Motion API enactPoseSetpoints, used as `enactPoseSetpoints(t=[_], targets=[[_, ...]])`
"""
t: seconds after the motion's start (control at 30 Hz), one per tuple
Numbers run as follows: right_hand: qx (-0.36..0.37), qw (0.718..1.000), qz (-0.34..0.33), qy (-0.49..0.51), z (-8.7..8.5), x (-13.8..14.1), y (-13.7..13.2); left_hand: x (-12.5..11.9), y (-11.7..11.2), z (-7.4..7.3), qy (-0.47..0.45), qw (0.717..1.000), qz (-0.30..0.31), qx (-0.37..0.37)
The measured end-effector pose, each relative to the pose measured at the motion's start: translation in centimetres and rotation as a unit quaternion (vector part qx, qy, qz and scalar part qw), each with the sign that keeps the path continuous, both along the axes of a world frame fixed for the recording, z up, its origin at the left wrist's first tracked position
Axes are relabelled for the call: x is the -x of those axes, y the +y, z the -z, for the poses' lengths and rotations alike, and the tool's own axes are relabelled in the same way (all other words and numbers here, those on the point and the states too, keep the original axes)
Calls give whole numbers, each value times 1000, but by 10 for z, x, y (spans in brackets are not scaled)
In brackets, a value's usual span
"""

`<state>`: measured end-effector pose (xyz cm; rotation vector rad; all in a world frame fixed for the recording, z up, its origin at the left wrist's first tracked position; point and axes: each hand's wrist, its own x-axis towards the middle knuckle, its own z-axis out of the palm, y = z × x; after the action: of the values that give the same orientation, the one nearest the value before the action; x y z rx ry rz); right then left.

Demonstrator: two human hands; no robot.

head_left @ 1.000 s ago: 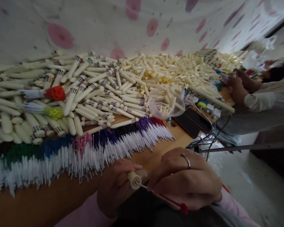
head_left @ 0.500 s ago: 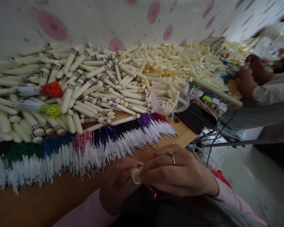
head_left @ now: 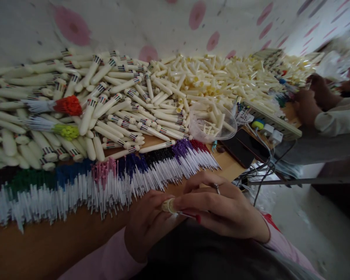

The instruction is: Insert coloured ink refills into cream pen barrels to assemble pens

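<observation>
My left hand [head_left: 146,223] is closed around a cream pen barrel [head_left: 168,205], whose round end faces my right hand. In my right hand [head_left: 224,206], which wears a ring, the fingers pinch a thin pen refill [head_left: 189,214] with a red end. The refill's other end lies at the barrel's mouth; whether it is inside cannot be made out. Just beyond my hands runs a row of white refills [head_left: 105,194] with coloured ends, grouped by colour from green to red.
Behind the row are heaped multicolour pens [head_left: 116,105] and cream tubes [head_left: 204,74]. A clear plastic tub [head_left: 233,132], dark phones [head_left: 237,149] and a power strip [head_left: 288,130] with cables stand right of centre. Another person's hands [head_left: 306,99] work at the far right.
The barrel's end has turned, and the red-ended refill now lies more level, pointing right. Both hands have shifted slightly upward in the view. The camera view has moved a little.
</observation>
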<state>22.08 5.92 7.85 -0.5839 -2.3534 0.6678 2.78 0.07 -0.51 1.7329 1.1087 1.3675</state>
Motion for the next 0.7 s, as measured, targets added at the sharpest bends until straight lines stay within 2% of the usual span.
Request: enactPoseSetpoints(t=[0.2, 0.33, 0.53, 0.7], targets=[[3, 1000, -1, -8, 1, 0, 0, 0, 0, 3, 9, 1000, 23, 0], [0, 1000, -21, 22, 0, 0, 2, -1, 0, 3, 12, 1000, 2, -13], [10, 999, -11, 29, 1, -1, 3, 1, 2, -2, 36, 999, -9, -8], [11, 1000, -20, 3, 2, -2, 2, 2, 1, 4, 54, 998, -17, -31]])
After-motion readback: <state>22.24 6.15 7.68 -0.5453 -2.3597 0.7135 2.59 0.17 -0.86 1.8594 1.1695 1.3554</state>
